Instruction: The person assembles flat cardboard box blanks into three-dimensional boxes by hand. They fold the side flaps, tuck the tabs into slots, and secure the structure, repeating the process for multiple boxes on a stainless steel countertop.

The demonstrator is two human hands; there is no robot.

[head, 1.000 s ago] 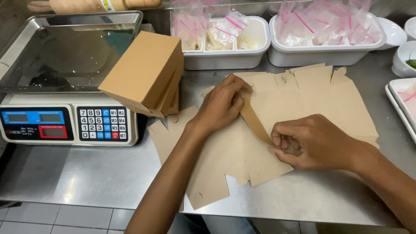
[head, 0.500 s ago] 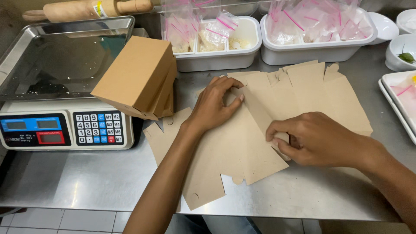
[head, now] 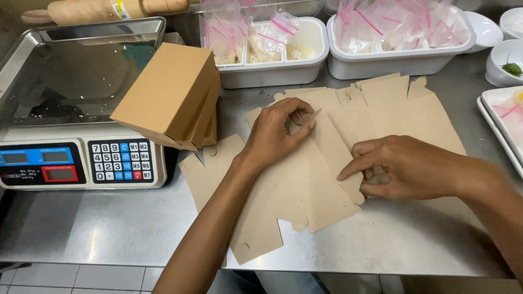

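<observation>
A flat brown cardboard box blank (head: 305,190) lies on top of several more blanks (head: 397,109) on the steel counter (head: 109,228). My left hand (head: 275,133) pinches the top edge of a folded panel of the blank. My right hand (head: 403,166) presses on the same panel lower down, index finger stretched left along the fold. A stack of folded-up brown boxes (head: 171,95) leans on the scale to the left of my left hand.
A digital scale (head: 76,163) with a steel pan and keypad stands at the left. White tubs (head: 272,49) of small plastic bags line the back, with a second tub (head: 397,38) beside. A rolling pin (head: 109,10) lies behind the scale. White dishes (head: 506,60) sit at the right.
The panel of the top blank has been folded over further to the left. My left hand has slid up to its top edge and my right index finger now lies along the crease.
</observation>
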